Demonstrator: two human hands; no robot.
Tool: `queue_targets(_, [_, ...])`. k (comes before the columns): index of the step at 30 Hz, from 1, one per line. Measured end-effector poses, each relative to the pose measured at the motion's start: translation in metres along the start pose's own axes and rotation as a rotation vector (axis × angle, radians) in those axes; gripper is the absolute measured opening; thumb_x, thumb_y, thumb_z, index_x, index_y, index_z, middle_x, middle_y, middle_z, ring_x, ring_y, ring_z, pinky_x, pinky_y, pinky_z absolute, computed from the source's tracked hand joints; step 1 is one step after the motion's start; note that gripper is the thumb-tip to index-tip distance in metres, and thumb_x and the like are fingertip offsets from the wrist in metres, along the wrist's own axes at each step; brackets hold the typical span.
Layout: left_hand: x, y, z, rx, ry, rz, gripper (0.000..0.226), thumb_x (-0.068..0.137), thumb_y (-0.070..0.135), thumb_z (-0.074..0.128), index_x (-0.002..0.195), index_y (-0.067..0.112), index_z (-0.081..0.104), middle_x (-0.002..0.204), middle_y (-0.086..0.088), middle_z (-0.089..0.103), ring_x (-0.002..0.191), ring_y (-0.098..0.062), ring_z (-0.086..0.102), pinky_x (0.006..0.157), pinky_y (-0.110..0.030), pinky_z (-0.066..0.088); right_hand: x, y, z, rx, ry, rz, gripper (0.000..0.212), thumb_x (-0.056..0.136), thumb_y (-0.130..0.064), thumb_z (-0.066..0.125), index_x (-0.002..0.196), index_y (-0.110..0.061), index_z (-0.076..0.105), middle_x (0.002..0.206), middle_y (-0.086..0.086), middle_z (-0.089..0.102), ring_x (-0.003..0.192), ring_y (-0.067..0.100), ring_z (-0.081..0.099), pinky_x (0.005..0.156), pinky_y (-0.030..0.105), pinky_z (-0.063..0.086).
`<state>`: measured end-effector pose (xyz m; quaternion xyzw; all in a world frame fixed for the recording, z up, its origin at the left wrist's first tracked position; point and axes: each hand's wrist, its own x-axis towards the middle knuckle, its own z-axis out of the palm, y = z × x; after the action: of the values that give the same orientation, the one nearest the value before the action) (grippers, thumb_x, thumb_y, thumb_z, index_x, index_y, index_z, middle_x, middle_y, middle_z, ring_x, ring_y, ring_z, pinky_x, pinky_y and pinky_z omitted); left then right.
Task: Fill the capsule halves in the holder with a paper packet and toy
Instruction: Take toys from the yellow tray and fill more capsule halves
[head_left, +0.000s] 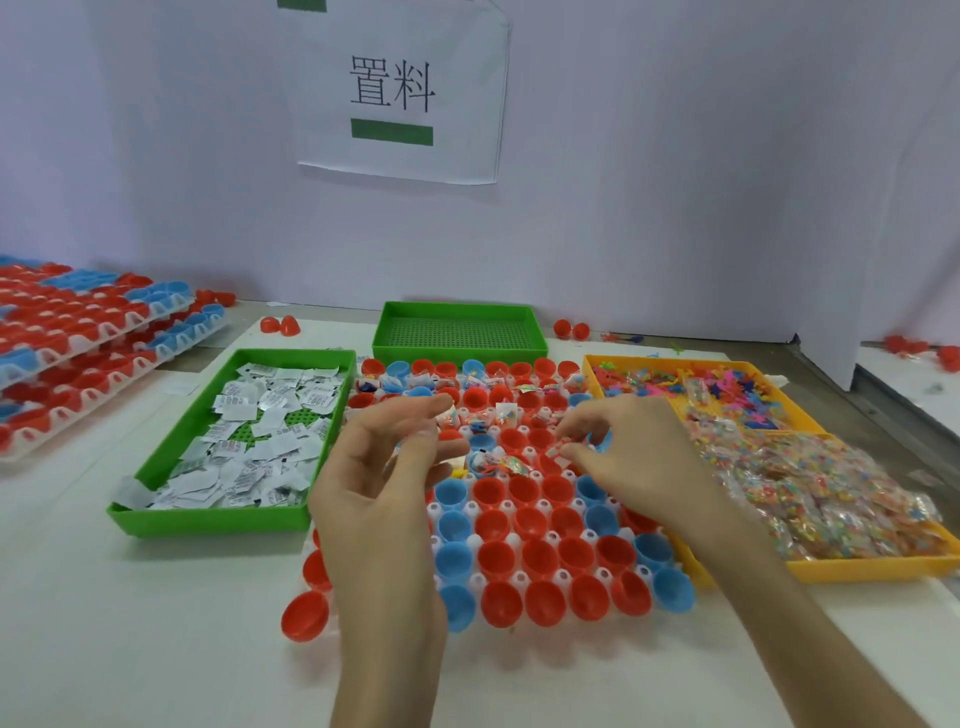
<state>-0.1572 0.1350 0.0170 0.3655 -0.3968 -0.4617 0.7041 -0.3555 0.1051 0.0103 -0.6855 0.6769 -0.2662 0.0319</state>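
Observation:
The white holder (521, 578) lies in the middle of the table, full of red and blue capsule halves (543, 556). Halves in the far rows hold paper packets and bagged toys (501, 413); the near rows are bare. My left hand (382, 467) hovers over the holder's left side, fingers curled and apart, with nothing clearly in it. My right hand (628, 457) is over the right side, thumb and fingers pinched on a small packet (558, 448). A green tray of paper packets (156, 470) sits to the left. Yellow trays of loose toys (589, 366) and bagged toys (857, 569) sit to the right.
An empty green tray (460, 312) stands behind the holder. Stacked holders of capsule halves (78, 353) fill the far left. Loose red halves (280, 325) lie near the back wall, and one red half (306, 616) tilts at the holder's near left corner.

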Motion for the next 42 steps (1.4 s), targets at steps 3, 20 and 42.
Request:
queue_targets(3, [0.001,-0.002,0.000,0.006,0.008,0.004,0.023,0.092,-0.005,0.059,0.088,0.014,0.071,0.093,-0.003,0.076,0.073,-0.020,0.073,0.065,-0.021,0.056,0.006,0.004,0.006,-0.052,-0.016,-0.030,0.007,0.083,-0.028,0.077,0.088,-0.033,0.077,0.069,-0.033,0.054,0.077,-0.003,0.058,0.098,0.047,0.047])
queue_targets(20, [0.000,-0.005,-0.013,0.002,0.035,-0.009,0.022,0.090,-0.005,0.062,0.081,0.014,0.069,0.095,-0.002,0.076,0.072,-0.019,0.072,0.063,-0.017,0.054,0.025,0.008,0.017,-0.057,-0.233,-0.019,0.025,0.078,-0.025,0.082,0.081,-0.044,0.066,0.077,-0.024,0.067,0.080,-0.003,0.063,0.102,0.047,0.046])
queue_targets(42, [0.126,-0.007,-0.117,1.241,-0.166,0.044,0.033,0.095,0.018,0.064,0.125,0.033,0.066,0.135,-0.004,0.063,0.118,-0.021,0.060,0.097,-0.045,0.047,0.073,0.133,-0.023,-0.038,-0.075,0.410,0.050,0.091,-0.027,0.072,0.137,-0.013,0.057,0.138,0.010,0.060,0.119,0.027,0.059,0.088,0.033,0.045])
